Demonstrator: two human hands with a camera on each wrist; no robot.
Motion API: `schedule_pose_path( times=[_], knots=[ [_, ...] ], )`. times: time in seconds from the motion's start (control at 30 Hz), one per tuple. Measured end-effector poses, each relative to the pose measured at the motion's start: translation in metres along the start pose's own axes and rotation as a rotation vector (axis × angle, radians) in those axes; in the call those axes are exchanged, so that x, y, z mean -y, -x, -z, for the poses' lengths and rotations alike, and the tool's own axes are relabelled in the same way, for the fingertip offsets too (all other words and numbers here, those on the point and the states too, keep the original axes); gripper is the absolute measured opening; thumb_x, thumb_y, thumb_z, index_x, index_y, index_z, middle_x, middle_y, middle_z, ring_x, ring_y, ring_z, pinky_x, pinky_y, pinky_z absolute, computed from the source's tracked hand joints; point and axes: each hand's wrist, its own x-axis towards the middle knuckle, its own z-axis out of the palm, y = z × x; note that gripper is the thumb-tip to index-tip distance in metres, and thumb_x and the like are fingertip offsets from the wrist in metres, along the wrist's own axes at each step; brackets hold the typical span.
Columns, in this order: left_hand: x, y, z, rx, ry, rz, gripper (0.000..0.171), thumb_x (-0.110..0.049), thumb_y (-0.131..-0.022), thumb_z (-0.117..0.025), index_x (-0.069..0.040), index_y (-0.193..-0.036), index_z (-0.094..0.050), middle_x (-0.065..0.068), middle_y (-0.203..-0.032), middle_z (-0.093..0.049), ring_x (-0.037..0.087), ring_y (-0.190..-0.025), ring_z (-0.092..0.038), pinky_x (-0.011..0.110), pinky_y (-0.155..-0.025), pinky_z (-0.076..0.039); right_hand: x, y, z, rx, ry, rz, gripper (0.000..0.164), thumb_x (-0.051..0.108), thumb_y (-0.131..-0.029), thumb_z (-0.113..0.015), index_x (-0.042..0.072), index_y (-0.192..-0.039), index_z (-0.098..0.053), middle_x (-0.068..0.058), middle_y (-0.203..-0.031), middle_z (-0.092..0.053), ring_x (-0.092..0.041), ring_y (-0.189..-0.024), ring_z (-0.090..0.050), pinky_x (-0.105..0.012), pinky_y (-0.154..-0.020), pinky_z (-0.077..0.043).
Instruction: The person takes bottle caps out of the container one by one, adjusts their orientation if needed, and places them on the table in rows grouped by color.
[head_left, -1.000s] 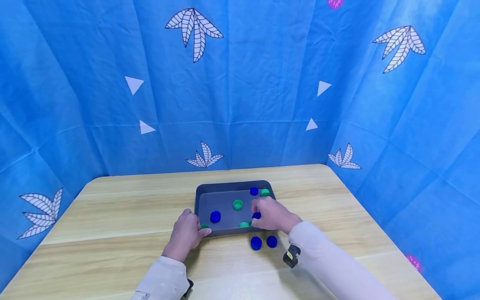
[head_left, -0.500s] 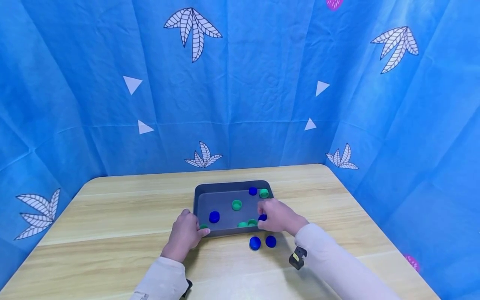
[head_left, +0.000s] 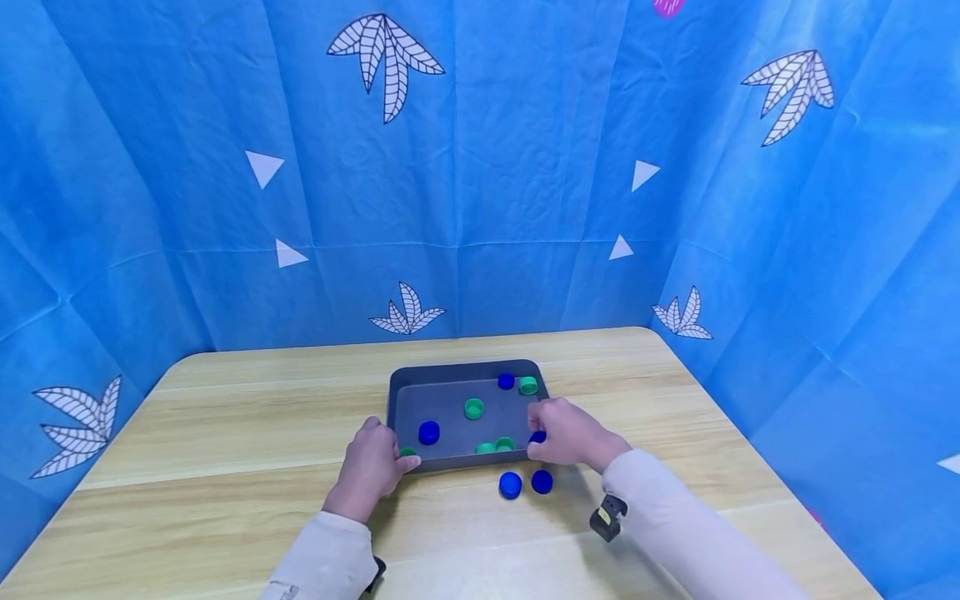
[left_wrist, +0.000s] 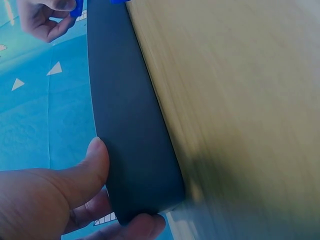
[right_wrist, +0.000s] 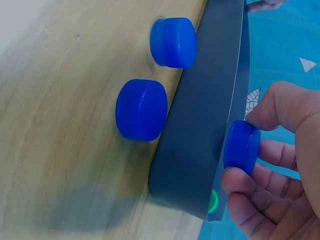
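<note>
A dark grey rectangular tray (head_left: 465, 462) stands on the table. My left hand (head_left: 371, 465) grips its front left corner, thumb on the rim, as the left wrist view also shows. Between thumb and fingers my right hand (head_left: 573, 435) pinches a blue bottle cap (right_wrist: 242, 146) at the tray's front right rim. Inside the tray are a blue cap (head_left: 429, 432), another blue cap (head_left: 506, 381) at the back, and several green caps, one green cap (head_left: 473, 408) near the middle. The left thumb partly covers a green cap (head_left: 407, 452) in the corner.
Two blue caps, one on the left (head_left: 510, 485) and one on the right (head_left: 542, 481), lie on the wooden table (head_left: 262, 408) just in front of the tray. A blue patterned curtain (head_left: 525, 183) hangs behind and at both sides of the table.
My right hand has moved to the right along the tray's front with the blue cap, uncovering a green cap at the front wall. The left hand keeps its hold on the corner.
</note>
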Motion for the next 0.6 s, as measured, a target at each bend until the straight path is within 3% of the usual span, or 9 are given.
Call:
schedule_pose_path(
  times=[0.33,0.6],
  knots=[
    [-0.007,-0.004,-0.006,0.003,0.019,-0.022,0.040,-0.025,-0.080,-0.081,-0.008,-0.060,-0.051,0.010,-0.085,-0.046,0.022,-0.068,-0.048,0.035,-0.063,-0.043,-0.009,0.008,0.003,0.027,-0.025,-0.056,0.018,0.013,-0.074,-0.072,0.008,-0.086,-0.060,-0.003,-0.076,-0.058,-0.010,-0.059,-0.048,-0.026,-0.054,-0.042],
    [-0.012,-0.008,-0.008,0.019,0.015,-0.003,0.039,-0.025,-0.080,-0.081,-0.008,-0.062,-0.052,0.011,-0.089,-0.047,0.022,-0.068,-0.049,0.035,-0.064,-0.044,-0.016,0.015,0.003,0.052,-0.039,-0.110,0.021,0.015,-0.076,-0.076,0.008,-0.089,-0.061,0.001,-0.077,-0.055,-0.011,-0.059,-0.051,-0.026,-0.053,-0.043]
  ],
)
